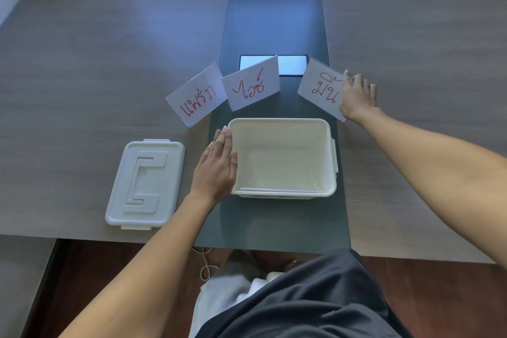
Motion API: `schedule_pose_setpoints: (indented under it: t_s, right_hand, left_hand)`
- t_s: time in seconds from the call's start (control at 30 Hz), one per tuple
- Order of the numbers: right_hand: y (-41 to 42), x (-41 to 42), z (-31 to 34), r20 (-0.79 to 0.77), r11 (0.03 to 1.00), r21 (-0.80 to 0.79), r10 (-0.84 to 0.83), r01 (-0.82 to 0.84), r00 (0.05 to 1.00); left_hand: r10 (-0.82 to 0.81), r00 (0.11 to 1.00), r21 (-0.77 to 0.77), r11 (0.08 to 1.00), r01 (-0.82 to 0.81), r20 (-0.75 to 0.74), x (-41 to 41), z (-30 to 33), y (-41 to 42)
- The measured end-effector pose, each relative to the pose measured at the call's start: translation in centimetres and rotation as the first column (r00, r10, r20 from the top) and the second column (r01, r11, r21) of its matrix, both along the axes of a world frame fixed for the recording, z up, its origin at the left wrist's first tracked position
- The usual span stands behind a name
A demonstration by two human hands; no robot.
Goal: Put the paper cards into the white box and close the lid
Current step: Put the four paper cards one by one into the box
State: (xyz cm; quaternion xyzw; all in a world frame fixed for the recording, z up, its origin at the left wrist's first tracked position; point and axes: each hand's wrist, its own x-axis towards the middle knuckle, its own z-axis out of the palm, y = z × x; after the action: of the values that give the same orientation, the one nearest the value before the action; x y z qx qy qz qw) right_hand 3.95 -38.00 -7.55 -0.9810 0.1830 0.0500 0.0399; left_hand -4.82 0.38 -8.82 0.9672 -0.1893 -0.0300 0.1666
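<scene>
An open white box [282, 122] stands on the dark centre strip of the table, with nothing inside. Its white lid [145, 184] lies flat to the left. Three folded paper cards with red writing stand behind the box: the left card [196, 96], the middle card [251, 84] and the right card [321, 88]. My left hand [216, 164] rests flat against the box's left wall, fingers straight. My right hand [356, 96] is on the right edge of the right card, its fingers around it.
A dark phone or tablet [290, 64] with a bright screen lies behind the middle card. The table's front edge [82, 237] runs just below the lid. A cable [205, 263] and white cloth show under the table.
</scene>
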Motion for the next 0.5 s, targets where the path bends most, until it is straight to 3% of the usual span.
schedule_pose_setpoints:
  t_s: [0.2,0.5]
  right_hand:
    - [-0.6,-0.2,0.5,0.017,0.998,0.064,0.002,-0.003,1.000]
    - [-0.6,-1.8,3.2,0.068,0.973,0.189,-0.147,0.132,0.987]
  left_hand:
    - [-0.004,1.000,0.018,1.000,0.004,0.002,0.0,0.2,0.0]
    - [-0.017,0.999,0.023,1.000,0.018,-0.028,0.0,0.6,0.0]
